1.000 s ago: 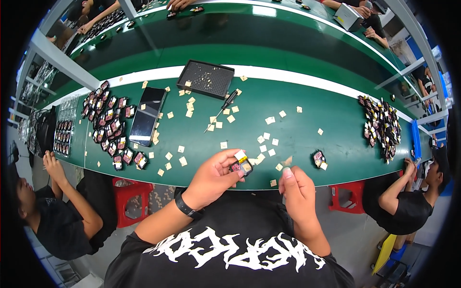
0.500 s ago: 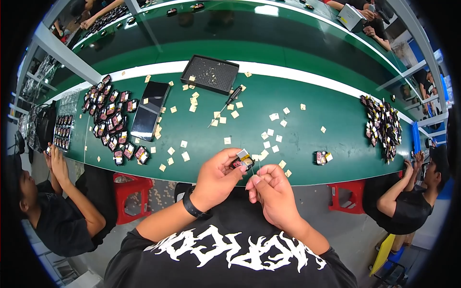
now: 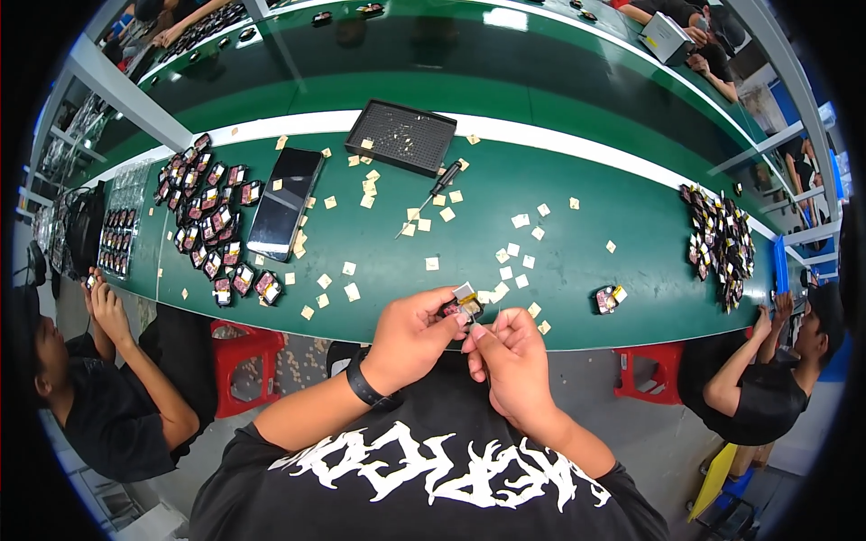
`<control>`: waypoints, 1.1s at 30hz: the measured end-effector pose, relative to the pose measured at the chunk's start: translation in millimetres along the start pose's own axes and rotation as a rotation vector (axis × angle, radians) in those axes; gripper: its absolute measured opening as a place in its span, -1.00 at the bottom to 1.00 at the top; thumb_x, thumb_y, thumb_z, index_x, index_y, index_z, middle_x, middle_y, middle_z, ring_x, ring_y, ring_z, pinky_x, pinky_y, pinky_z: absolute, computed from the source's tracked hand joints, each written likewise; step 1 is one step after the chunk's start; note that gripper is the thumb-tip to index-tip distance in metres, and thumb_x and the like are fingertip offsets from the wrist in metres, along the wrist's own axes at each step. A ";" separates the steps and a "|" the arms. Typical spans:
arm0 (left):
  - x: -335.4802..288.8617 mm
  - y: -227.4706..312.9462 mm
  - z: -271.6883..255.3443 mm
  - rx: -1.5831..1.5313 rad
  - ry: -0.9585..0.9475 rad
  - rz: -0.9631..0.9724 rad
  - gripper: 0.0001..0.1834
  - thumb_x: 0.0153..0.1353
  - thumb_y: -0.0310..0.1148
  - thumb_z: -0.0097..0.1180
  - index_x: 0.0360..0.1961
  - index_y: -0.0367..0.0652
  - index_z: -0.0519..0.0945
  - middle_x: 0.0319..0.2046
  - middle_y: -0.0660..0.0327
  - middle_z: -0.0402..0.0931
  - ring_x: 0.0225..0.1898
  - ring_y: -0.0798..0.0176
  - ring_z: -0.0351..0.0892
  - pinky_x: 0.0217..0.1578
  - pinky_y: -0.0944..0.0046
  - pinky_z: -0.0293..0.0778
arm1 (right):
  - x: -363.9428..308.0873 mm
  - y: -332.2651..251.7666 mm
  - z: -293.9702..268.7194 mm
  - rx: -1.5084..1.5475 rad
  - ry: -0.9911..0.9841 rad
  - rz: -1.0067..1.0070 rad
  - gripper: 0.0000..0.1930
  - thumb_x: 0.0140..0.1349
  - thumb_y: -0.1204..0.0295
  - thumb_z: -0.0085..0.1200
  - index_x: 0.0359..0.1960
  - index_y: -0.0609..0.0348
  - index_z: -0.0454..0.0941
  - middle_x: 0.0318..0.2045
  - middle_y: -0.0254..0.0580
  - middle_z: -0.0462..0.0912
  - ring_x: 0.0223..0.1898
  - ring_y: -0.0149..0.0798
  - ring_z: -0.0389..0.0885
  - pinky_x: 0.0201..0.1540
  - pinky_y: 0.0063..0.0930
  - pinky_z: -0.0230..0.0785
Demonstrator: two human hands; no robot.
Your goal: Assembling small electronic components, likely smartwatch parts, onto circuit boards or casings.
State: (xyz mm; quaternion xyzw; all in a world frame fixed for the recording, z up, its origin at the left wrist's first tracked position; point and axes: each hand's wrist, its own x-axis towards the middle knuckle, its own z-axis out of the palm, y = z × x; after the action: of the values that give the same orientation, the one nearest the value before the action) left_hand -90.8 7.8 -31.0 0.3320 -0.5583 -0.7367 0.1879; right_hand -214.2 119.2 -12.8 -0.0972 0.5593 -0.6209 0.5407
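Hands (image 3: 410, 336) at a green table (image 3: 577, 261) (pale squares (image 3: 432, 263) scattered, red stools (image 3: 666, 359) near).

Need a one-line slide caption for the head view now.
Left hand holds a small black module, right hand close beside it, at a green worktable.

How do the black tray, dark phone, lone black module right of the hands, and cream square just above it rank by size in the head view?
1. Black tray and dark phone: too alike to rank
2. Lone black module
3. Cream square
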 end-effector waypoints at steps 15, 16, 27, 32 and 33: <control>-6.1 -0.1 -0.1 0.079 -0.197 0.084 -0.66 0.45 -0.45 0.00 0.19 -0.30 0.53 -0.19 0.15 0.64 -0.30 0.41 0.64 -0.25 0.38 0.59 | 20.7 -25.2 -25.3 -0.822 -0.031 -0.610 -0.89 0.15 0.65 0.30 -0.30 0.30 0.65 -0.51 -0.36 0.50 -0.55 -0.58 0.33 -0.52 -0.62 0.15; -6.3 0.7 1.2 -0.068 -0.169 -0.010 -0.66 0.45 -0.46 -0.01 0.20 -0.31 0.52 -0.16 0.17 0.64 -0.27 0.43 0.65 -0.22 0.38 0.61 | 20.5 -22.7 -26.9 -0.773 -0.017 -0.557 -0.90 0.15 0.65 0.30 -0.33 0.31 0.63 -0.51 -0.35 0.52 -0.55 -0.58 0.34 -0.52 -0.62 0.16; 1.5 -4.1 -2.7 -0.164 -0.145 -0.064 -0.70 0.43 -0.60 -0.01 0.14 -0.39 0.52 -0.05 0.13 0.63 -0.12 0.39 0.65 -0.10 0.38 0.63 | 16.6 -48.7 -16.1 -1.119 -0.265 -0.760 -0.70 0.14 0.60 0.30 -0.06 0.18 0.63 -0.30 -0.16 0.69 -0.39 -0.16 0.72 -0.41 -0.38 0.50; 2.5 -5.1 -1.1 -0.163 -0.139 -0.058 -0.69 0.42 -0.61 -0.02 0.15 -0.40 0.51 -0.06 0.12 0.63 -0.08 0.38 0.65 -0.09 0.38 0.64 | 19.3 -49.0 -25.0 -1.157 -0.262 -0.750 -0.79 0.14 0.58 0.30 -0.17 0.20 0.66 -0.34 -0.17 0.69 -0.43 -0.17 0.70 -0.41 -0.38 0.50; 2.7 -5.4 -2.4 -0.160 -0.132 -0.054 -0.69 0.42 -0.61 -0.02 0.15 -0.40 0.51 -0.06 0.12 0.63 -0.08 0.38 0.65 -0.09 0.38 0.64 | 19.8 -48.9 -24.8 -1.154 -0.257 -0.715 -0.82 0.14 0.58 0.31 -0.20 0.20 0.66 -0.36 -0.16 0.69 -0.44 -0.17 0.69 -0.41 -0.38 0.50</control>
State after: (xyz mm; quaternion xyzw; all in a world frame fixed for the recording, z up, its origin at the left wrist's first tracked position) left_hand -90.6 6.0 -37.3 0.2815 -0.4999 -0.8040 0.1565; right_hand -267.6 108.1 7.9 -0.6208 0.6653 -0.3474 0.2267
